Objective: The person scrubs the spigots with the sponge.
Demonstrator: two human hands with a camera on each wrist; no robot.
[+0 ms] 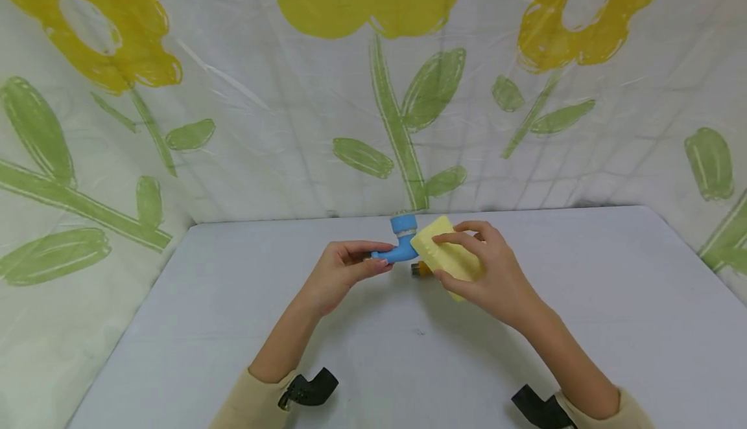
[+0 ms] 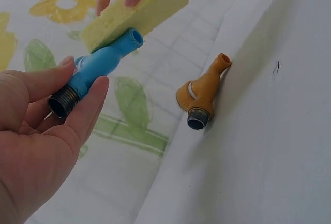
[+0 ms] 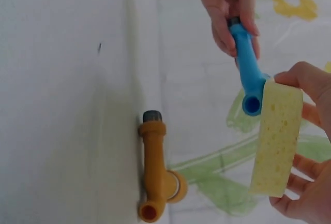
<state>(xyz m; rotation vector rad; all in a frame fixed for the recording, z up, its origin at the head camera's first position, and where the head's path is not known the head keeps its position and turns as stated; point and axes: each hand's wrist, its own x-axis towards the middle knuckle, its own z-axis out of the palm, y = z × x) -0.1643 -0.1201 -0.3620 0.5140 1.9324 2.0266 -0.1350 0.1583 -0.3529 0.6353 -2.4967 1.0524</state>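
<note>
A blue plastic faucet with a dark threaded end is held above the table by my left hand. Thumb and fingers pinch it near the thread, as the left wrist view shows. My right hand grips a yellow sponge by its edges. In the left wrist view the sponge lies against the side of the blue faucet. Below and behind the sponge, an orange faucet of similar shape lies on the table, partly covered by the sponge in the head view.
The white table meets a backdrop sheet painted with yellow flowers and green leaves. A small dark mark is on the table's surface. Black wrist mounts sit at both sleeves.
</note>
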